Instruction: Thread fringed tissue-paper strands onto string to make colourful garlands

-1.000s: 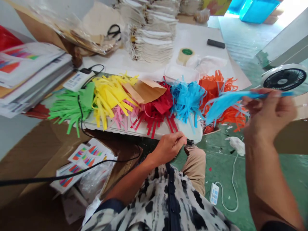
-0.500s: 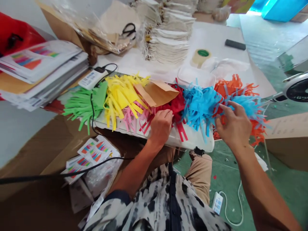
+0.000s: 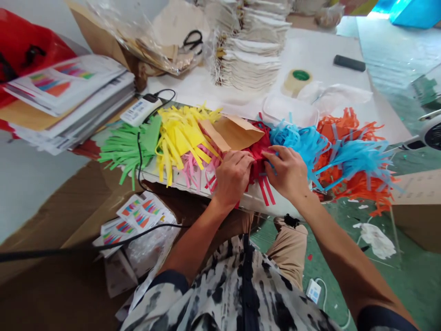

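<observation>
My left hand (image 3: pixel 234 176) is closed on the red fringed paper (image 3: pixel 259 156) at the table's front edge. Its fingers curl over the strips. Just to the right, my right hand (image 3: pixel 285 171) pinches the same red paper between thumb and fingers. Behind them lies an open brown paper envelope (image 3: pixel 243 132). To the left are pink strips (image 3: pixel 191 168), yellow fringed paper (image 3: pixel 182 135) and green fringed paper (image 3: pixel 132 145). Blue fringed paper (image 3: pixel 299 142) lies right of the red, and a second blue bunch (image 3: pixel 361 158) rests over orange fringed paper (image 3: pixel 339 124).
Stacked white bundles (image 3: pixel 255 62), a tape roll (image 3: pixel 298 82), a dark phone-like bar (image 3: pixel 349 63) and scissors (image 3: pixel 193 40) lie farther back. A paper stack (image 3: pixel 76 101) stands left. A black cable (image 3: pixel 138 158) crosses the green paper. A fan (image 3: pixel 430 133) is at right.
My right hand has moved left from the blue and orange paper to the red paper. My left hand stays on the red. The view has shifted slightly.
</observation>
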The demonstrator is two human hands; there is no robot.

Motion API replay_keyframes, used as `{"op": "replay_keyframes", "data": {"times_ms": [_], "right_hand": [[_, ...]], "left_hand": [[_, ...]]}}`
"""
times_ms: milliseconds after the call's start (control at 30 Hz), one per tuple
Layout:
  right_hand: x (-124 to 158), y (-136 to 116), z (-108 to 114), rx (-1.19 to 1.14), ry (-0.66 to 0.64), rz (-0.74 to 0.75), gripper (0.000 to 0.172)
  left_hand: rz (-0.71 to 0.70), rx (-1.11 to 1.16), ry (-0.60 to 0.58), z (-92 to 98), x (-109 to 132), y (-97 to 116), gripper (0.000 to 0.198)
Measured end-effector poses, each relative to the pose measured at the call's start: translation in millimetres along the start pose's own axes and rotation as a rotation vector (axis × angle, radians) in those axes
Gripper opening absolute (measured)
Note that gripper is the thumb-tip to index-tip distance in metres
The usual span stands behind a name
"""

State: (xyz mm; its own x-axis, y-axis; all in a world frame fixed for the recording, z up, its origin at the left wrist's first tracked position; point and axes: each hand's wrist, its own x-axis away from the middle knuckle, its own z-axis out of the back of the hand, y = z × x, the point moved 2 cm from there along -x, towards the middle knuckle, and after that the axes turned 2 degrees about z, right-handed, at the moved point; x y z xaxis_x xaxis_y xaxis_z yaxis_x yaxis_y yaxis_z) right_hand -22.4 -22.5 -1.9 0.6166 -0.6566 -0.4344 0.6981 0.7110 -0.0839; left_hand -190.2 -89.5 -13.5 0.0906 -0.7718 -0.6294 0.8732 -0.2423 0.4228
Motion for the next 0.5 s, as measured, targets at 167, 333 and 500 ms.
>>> {"op": "replay_keyframes", "data": {"times_ms": [167,333,500], "right_hand": [[-11.2,2.0,8.3,-0.172,0.074,0.02,0.025],[-26.7,8.2,13.4,-0.25,0.054,0.052,0.022],[-18.9,13.8,7.3,-0.144,-0.104,0.048,0.021]], "left_hand": [[0.067,0.08,0.053,10.4,-20.3,1.9,0.01],[0.155,0.194,-0.014,13.0,-35.7,-3.1,0.007],[0.247,0.142,0.024,20.6,-20.7,-8.7,0.014]]}}
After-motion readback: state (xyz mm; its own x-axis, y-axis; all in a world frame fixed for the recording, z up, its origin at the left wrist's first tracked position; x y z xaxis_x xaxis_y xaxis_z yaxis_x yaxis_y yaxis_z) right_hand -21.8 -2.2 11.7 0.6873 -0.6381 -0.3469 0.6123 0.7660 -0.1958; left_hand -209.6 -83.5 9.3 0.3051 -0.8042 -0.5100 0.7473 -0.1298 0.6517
